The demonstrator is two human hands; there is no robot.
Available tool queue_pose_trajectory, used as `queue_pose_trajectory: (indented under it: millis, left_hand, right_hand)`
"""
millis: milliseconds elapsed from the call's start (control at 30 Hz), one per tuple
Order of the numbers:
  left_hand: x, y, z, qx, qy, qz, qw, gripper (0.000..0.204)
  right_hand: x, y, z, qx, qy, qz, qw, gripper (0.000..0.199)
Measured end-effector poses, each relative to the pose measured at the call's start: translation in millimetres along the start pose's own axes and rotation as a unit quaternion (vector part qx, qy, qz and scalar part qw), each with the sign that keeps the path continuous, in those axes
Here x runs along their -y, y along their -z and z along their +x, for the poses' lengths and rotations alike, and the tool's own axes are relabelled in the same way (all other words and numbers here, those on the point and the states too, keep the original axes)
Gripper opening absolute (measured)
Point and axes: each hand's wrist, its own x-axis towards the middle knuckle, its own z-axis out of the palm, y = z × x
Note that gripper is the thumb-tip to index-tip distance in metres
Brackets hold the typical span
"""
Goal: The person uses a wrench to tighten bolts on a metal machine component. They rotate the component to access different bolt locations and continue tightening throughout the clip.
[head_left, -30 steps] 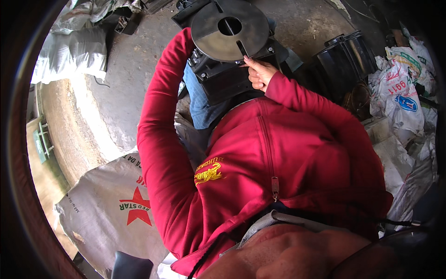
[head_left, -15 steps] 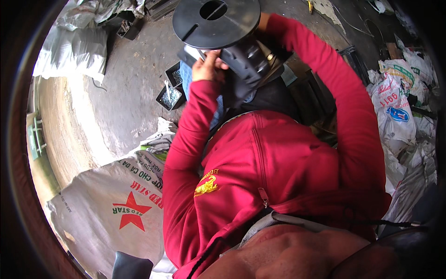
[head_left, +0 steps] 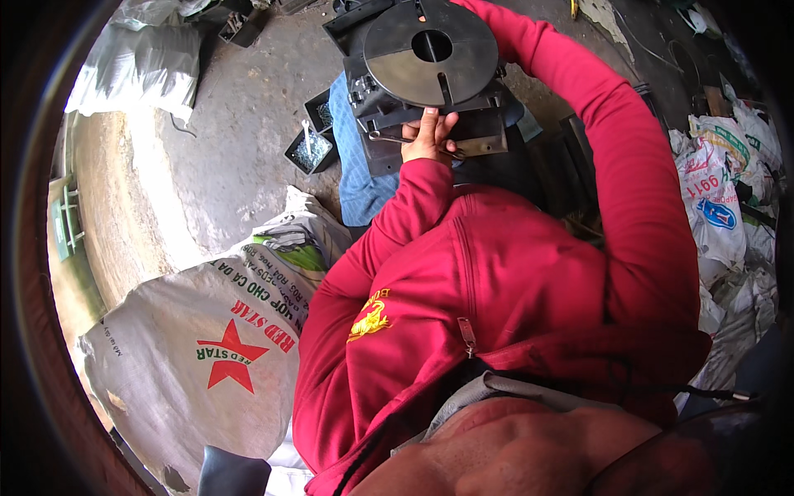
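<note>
Bare concrete floor (head_left: 231, 157) left; sacks (head_left: 728, 207) crowd right.

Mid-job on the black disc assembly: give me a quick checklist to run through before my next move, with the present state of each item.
1. Left hand placed on the machine body below the dark round disc: ok, fingers rest on its near edge.
2. Right hand in view: not ok, the right sleeve reaches behind the disc and the hand is hidden.
3. Disc sits flat on the body: ok, top face level.
4. Small black tray of screws near: ok, on the floor to the left.
5. Blue cloth under the body: ok.
</note>
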Motion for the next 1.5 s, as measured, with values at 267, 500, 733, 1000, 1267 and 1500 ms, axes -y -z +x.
queue_pose_trajectory:
  millis: [267,500,733,1000,1267,1500]
  left_hand:
    - [-18,31,0,0.014,0.074,0.107,0.991,0.035]
    - [-68,129,18,0.077,-0.354,0.269,0.892,0.042]
    - [-145,96,63,0.327,-0.386,0.505,0.699,0.118]
    - [-164,78,85,0.362,-0.305,0.595,0.65,0.106]
    - [-157,80,85,0.366,-0.296,0.535,0.702,0.104]
    - [-151,105,79,0.302,-0.357,0.437,0.768,0.089]
  right_hand:
    - [-6,-7,3,0.001,0.037,-0.013,0.999,0.046]
    - [-36,-2,-44,-0.145,0.156,0.128,0.969,0.054]
    - [-23,-50,-98,-0.175,0.02,-0.114,0.978,0.104]
    - [-24,-57,-72,-0.151,0.043,-0.188,0.97,0.102]
    - [-16,-58,-71,-0.135,0.004,-0.222,0.966,0.096]
    - [-31,-61,-88,-0.239,0.04,-0.08,0.967,0.088]
